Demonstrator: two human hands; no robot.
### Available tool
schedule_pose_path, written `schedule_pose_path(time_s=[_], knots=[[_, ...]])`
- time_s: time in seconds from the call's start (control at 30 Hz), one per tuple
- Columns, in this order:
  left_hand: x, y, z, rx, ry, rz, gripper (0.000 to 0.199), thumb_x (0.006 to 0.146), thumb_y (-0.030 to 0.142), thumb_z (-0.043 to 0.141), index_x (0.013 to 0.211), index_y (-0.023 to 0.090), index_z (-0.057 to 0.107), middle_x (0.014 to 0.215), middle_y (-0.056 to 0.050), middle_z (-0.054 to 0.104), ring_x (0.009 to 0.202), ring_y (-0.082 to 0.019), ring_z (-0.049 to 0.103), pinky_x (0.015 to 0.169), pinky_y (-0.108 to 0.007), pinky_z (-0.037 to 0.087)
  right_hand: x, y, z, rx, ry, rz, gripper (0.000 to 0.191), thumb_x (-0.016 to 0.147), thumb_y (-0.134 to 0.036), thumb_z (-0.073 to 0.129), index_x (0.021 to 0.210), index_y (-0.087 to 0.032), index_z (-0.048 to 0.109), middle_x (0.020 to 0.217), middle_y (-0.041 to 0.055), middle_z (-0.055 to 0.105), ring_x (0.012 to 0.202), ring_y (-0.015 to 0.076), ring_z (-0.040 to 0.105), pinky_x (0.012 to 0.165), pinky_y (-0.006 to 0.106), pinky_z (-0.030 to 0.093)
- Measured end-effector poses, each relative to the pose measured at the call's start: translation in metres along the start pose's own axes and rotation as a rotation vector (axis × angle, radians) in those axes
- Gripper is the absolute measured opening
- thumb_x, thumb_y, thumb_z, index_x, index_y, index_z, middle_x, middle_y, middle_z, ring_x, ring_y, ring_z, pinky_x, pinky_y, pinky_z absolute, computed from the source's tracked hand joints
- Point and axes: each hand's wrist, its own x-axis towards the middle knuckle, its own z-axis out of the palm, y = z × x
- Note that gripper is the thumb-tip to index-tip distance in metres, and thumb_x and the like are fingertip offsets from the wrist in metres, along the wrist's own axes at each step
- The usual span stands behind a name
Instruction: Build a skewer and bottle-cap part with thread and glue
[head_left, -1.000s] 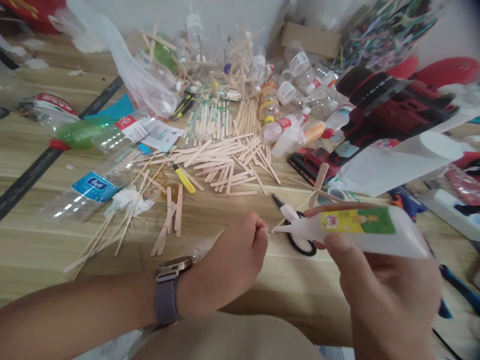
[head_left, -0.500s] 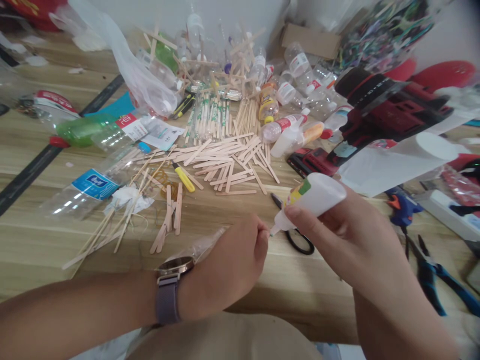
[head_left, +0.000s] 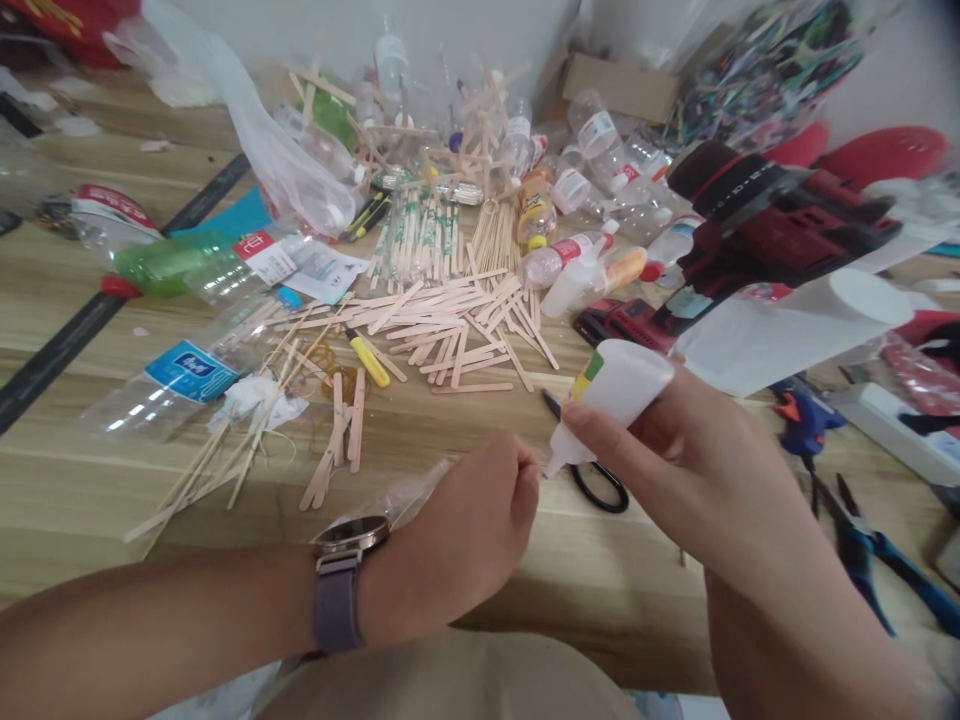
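My right hand (head_left: 675,460) holds a white squeeze bottle (head_left: 626,385) with a green and yellow label, tilted with its nozzle down to the left. The nozzle tip is right beside the fingertips of my left hand (head_left: 480,510), which is closed in a pinch; whatever it grips is too small to make out. A watch with a grey strap (head_left: 337,600) is on my left wrist. Behind the bottle lie scissors (head_left: 604,492), partly hidden by my right hand. Flat wooden sticks (head_left: 450,330) are spread in a pile beyond both hands.
A yellow cutter (head_left: 369,360), a plastic bottle with a blue label (head_left: 191,370) and skewers (head_left: 199,470) lie left. On the right are a red and black power drill (head_left: 780,225), a blue glue gun (head_left: 810,415) and pliers (head_left: 862,540). Many bottles stand at the back.
The squeeze bottle in my right hand has shifted slightly left and stands a little more upright. My left hand has barely moved.
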Motion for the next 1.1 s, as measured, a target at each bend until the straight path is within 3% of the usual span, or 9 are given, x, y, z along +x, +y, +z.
schedule_pose_path(time_s=[0.97, 1.1], knots=[[0.0009, -0.004, 0.0001, 0.004, -0.004, 0.012, 0.023, 0.097, 0.029, 0.032, 0.083, 0.021, 0.049, 0.077, 0.0, 0.055, 0.07, -0.017, 0.049, 0.063, -0.032, 0.033, -0.0021, -0.0031, -0.0003, 0.008, -0.039, 0.025, 0.026, 0.081, -0.039, 0.06, 0.065, -0.023, 0.048, 0.051, -0.0062, 0.045, 0.04, 0.01, 0.036, 0.04, 0.024, 0.032], [0.0025, -0.0011, -0.0043, -0.027, -0.015, -0.045, 0.022, 0.096, 0.03, 0.034, 0.078, 0.022, 0.046, 0.071, 0.002, 0.051, 0.065, -0.016, 0.046, 0.059, -0.031, 0.031, -0.0062, 0.0021, -0.0005, 0.02, 0.039, 0.016, 0.027, 0.083, -0.045, 0.061, 0.071, -0.022, 0.055, 0.056, -0.0041, 0.052, 0.042, 0.0117, 0.043, 0.042, 0.026, 0.036]])
